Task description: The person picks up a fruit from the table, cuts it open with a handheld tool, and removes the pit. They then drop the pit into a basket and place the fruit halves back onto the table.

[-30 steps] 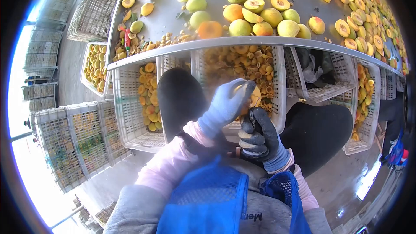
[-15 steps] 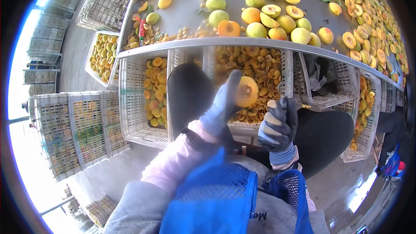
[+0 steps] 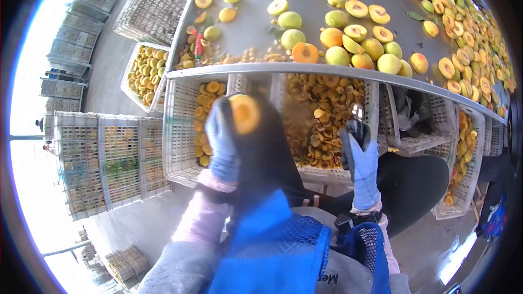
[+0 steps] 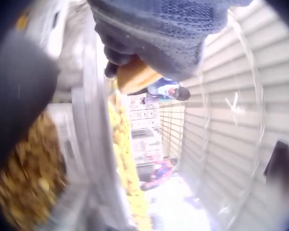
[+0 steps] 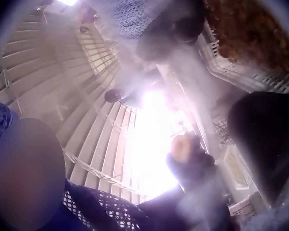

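Note:
My left hand (image 3: 220,141), in a blue glove with dark fingers, holds a yellow peach half (image 3: 245,114) by its edge, cut face up with a hollow in the middle. It hovers over my dark-trousered knee, beside a crate of peach halves (image 3: 204,152). The left wrist view shows the same peach half (image 4: 135,76) under the fingers. My right hand (image 3: 360,158) is gripping a small tool (image 3: 357,113) with a shiny metal end, over the right side of a crate of scraps (image 3: 321,141); the fingers hide the rest of this tool.
In front stands a metal table (image 3: 250,16) with a raised front edge, bearing whole and halved peaches and several loose pits. A red-handled tool (image 3: 198,46) lies at its left end. Stacked crates (image 3: 109,158) stand on the left; another crate (image 3: 422,130) holds dark cloth.
My left hand has carried the peach half left, from over the scrap crate to above the knee. The hands have moved apart, and my right hand has turned upright with the tool.

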Motion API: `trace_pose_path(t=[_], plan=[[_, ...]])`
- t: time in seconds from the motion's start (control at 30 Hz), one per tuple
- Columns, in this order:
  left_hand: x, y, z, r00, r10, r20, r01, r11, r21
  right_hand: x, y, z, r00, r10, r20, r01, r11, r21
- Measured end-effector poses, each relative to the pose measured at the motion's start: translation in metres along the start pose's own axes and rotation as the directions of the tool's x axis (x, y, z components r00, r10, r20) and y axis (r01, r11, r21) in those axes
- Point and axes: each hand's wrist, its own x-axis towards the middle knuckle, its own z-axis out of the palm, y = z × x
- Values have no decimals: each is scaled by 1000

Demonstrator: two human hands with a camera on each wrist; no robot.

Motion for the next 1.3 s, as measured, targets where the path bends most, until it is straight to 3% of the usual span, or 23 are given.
trace_pose_path(t=[0.03,0.07,0.13,0.2,0.23,0.3,0.33,0.47,0.53,0.57,0.67,0.7,0.73,0.8,0.87,0.9,0.97,1.03,1.07,1.1,1.13,1.17,1.3], plan=[[19,-2,-23,975,222,31,-223,953,207,0,1,-1,997,72,-1,-72,995,75],[31,-4,-44,950,308,55,-268,710,652,-5,-14,-1,978,209,5,-208,970,129],[35,1,-53,901,416,121,-224,210,952,2,-19,-3,983,177,47,-182,969,170],[20,17,-24,781,568,260,-512,343,787,12,-26,-2,992,88,96,-115,937,330],[-6,54,4,865,321,386,-496,663,561,19,-32,2,999,45,-12,-39,952,303],[-47,37,43,767,159,621,-394,881,261,37,-43,3,965,-156,-209,194,966,173],[-60,46,60,590,3,807,-291,934,209,45,-48,3,918,-263,-296,302,949,94],[-100,38,120,365,-26,931,-324,934,153,64,-67,-11,822,-454,-343,462,885,-65],[-97,43,125,156,-190,969,-114,971,208,65,-68,-20,725,-660,-198,609,748,-264],[-98,39,127,119,-160,980,-120,977,174,67,-70,-20,872,-320,-370,407,894,186],[-111,33,127,-7,-157,988,-93,983,156,75,-60,-15,884,-289,-367,375,908,188],[-112,41,125,-59,-207,976,-67,977,203,92,-34,-23,879,-371,-299,410,908,79],[-118,45,126,-117,-253,960,-43,967,249,114,-6,-23,629,-730,-269,652,683,-329],[-128,44,128,-118,-247,962,-113,966,234,90,-26,-2,564,-823,68,612,361,-704],[-113,46,126,-176,-267,947,-142,959,244,86,-25,-1,595,-792,140,574,296,-764],[-94,50,123,-127,-207,970,-218,960,176,85,-25,-5,687,-727,2,603,568,-560],[-27,71,119,-12,-254,967,-345,909,234,70,-18,-27,721,-644,-257,599,765,-238],[35,64,123,585,42,810,-574,726,378,45,-34,-39,790,-509,-341,529,848,-37],[70,67,131,733,-81,675,-422,725,545,34,-46,-28,844,-418,-337,470,878,88],[98,48,137,847,152,509,-465,677,571,27,-50,-21,891,-326,-316,401,891,211],[131,34,147,837,140,529,-520,507,687,26,-43,-21,934,-267,-237,322,917,237],[153,37,160,845,-81,529,-459,398,794,30,-25,-18,929,-281,-241,333,920,207],[186,39,193,794,-280,539,-533,105,839,38,-10,-8,981,-146,-125,171,962,214]])
